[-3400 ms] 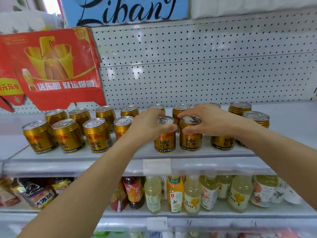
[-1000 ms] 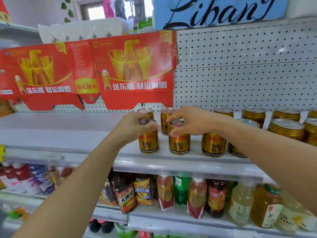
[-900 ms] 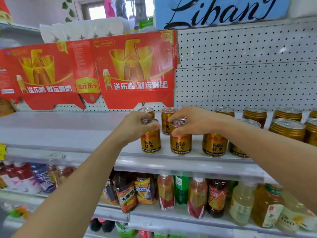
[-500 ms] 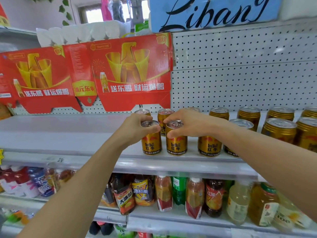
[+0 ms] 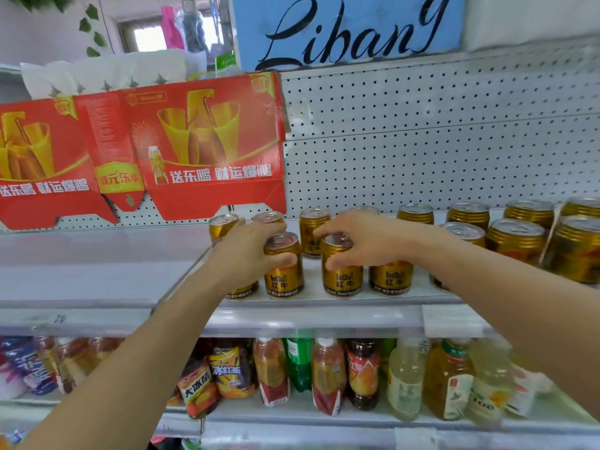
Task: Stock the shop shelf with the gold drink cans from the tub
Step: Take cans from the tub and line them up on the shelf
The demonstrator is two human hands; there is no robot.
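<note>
Both hands are now working slightly further along the row than half a second ago, and one more gold can is showing behind the left wrist at the shelf's front edge.

Largest first: the white shelf [image 5: 97, 271] is lying bare to the left of the hands, while the stocked gold cans are filling its right part in two rows, so the line is probably being extended leftward. Behind it, the red cartons [image 5: 207, 147] are leaning against the pegboard back panel [image 5: 422, 141]. On the shelf below, assorted drink bottles [image 5: 324, 375] are standing in a row.

The left hand [image 5: 246, 254] is curling its fingers round the left can [image 5: 283, 266], with the thumb across the can's front; this grip is closed on it from the side, likely to slide it into line. The right hand [image 5: 363, 241] is coming down from above on the right can [image 5: 341, 271], fingertips on the rim and thumb against the wall, gripping it too. Both cans are standing upright near the front lip with labels facing out, seemingly so shoppers can read them. A small gap is separating the two held cans; the next can [image 5: 391, 277] is standing just beside the right one. The tub is not in view.
</note>
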